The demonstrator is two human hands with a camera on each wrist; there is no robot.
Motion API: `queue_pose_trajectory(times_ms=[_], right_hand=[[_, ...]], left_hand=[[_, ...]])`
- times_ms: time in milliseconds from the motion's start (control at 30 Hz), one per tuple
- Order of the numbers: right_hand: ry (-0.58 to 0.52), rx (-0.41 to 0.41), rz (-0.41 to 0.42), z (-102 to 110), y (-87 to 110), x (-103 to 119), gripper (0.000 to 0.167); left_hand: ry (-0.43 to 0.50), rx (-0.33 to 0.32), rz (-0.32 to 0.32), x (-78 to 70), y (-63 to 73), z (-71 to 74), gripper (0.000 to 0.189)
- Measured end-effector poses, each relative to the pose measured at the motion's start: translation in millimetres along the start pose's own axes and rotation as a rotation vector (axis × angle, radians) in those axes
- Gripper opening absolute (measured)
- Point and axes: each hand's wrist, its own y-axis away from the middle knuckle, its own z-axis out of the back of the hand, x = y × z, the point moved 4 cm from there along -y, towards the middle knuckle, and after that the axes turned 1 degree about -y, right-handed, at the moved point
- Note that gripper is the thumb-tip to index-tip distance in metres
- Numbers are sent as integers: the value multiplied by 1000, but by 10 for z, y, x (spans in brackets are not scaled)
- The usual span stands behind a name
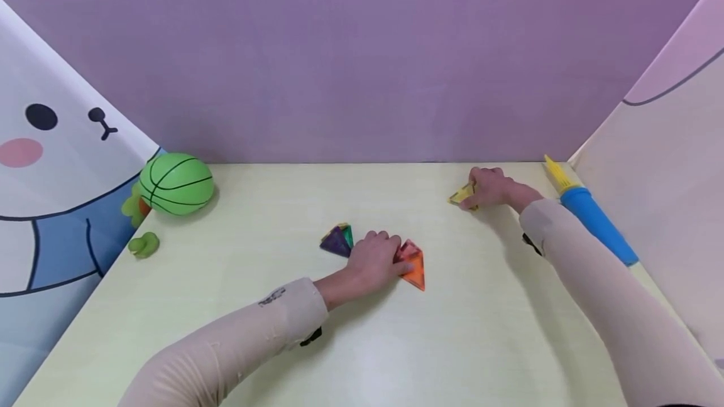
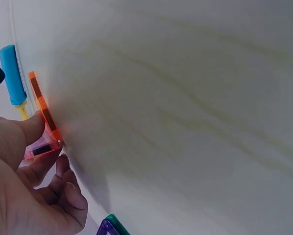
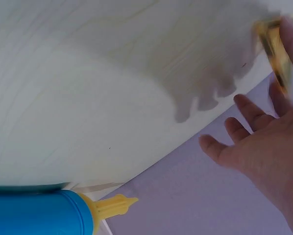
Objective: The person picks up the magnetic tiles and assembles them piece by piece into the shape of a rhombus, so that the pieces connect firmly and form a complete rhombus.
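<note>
My left hand (image 1: 372, 264) pinches magnetic tiles between thumb and fingers near the middle of the table: an orange triangular tile (image 1: 415, 270) with a pink tile (image 1: 408, 249) against it. Just left of that hand, a purple triangular tile (image 1: 336, 242) and a green tile (image 1: 347, 234) lie together, with a bit of yellow behind them. Toward the back right, my right hand (image 1: 491, 187) pinches a yellow triangular tile (image 1: 462, 194) between thumb and index finger. In the right wrist view the other fingers of that hand (image 3: 264, 142) are spread, apart from the tile.
A green ball (image 1: 177, 184) sits at the back left, with a small green toy duck (image 1: 144, 245) in front of it. At the right edge lies a blue pump with a yellow nozzle (image 1: 599, 225). A purple wall (image 1: 362, 68) bounds the table's back.
</note>
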Motion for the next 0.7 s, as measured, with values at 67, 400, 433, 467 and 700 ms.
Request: queue_pose_trajectory(times_ms=[67,400,433,467,700], right_hand=[[16,-13,19,-13,15,11,44],[10,-134,90,-2,409,195,13],[13,-142,93,-8,477,233,12],[19,-151,97,-19,544,273,11],[27,-168,87,-201,909,564,14]], left_hand=[[-6,-1,-4,0,-1,-4,39],[-30,-12,-20,-14,-9,1,39],[-35,-14,-21,-16,-12,-3,39],[-40,-16,-21,-18,-17,-5,39],[-55,-16,-4,-18,-63,-8,41]])
